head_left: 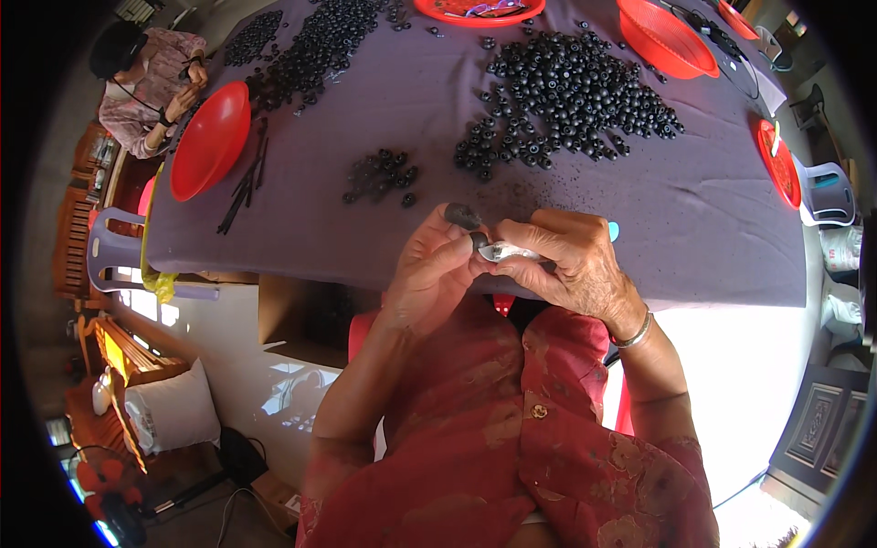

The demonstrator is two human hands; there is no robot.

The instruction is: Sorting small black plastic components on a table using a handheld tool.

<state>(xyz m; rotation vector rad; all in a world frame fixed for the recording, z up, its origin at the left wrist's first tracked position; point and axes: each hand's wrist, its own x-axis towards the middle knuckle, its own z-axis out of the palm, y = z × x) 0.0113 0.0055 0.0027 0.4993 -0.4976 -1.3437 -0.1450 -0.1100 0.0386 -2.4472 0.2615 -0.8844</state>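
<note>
My left hand (429,272) is closed, pinching a small black ring-like part (479,241) between thumb and fingers. A black cover (463,216) sits on one of its fingertips. My right hand (574,259) grips a small knife-like tool (501,251) with a pale, wrapped-looking body, its tip against the black part. The fingers partly hide the tool. Just beyond my hands, a small cluster of loose black parts (388,173) lies on the purple-grey tablecloth (301,215). A large heap of the same parts (571,96) spreads farther off to the right.
A red basin (211,142) and thin black sticks (245,187) lie at the left. Another dark pile (315,55) is at the far left, near a seated person (146,87). A red basket (667,38), a red tray (480,11) and a red plate (778,164) stand around the table.
</note>
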